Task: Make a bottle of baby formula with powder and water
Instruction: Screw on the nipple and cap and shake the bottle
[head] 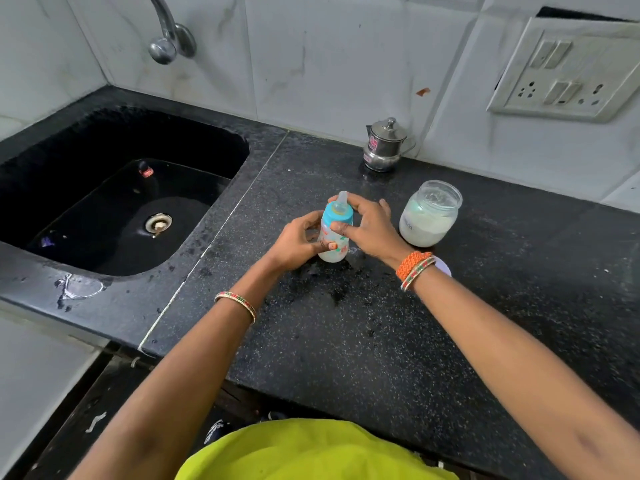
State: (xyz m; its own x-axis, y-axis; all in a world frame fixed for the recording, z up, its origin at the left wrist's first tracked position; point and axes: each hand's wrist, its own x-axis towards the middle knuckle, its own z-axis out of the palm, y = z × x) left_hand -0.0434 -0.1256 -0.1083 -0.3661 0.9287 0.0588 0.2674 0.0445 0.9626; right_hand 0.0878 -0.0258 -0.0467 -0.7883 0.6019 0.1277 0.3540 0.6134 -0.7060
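Black speckled counter (pixel 363 334) carries a lidded steel pot (pixel 385 147) against the tiled wall, a black sink (pixel 114 202) at left under a chrome tap (pixel 169 32), switch-and-socket plate (pixel 568 71) upper right.

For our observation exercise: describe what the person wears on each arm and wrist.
Both forearms are bare, with no sleeves in view. The left wrist carries one thin bangle patterned in gold, red and green. The right wrist carries a thick braided orange band beside slim bangles of the same gold, red and green pattern.

No legible text or labels
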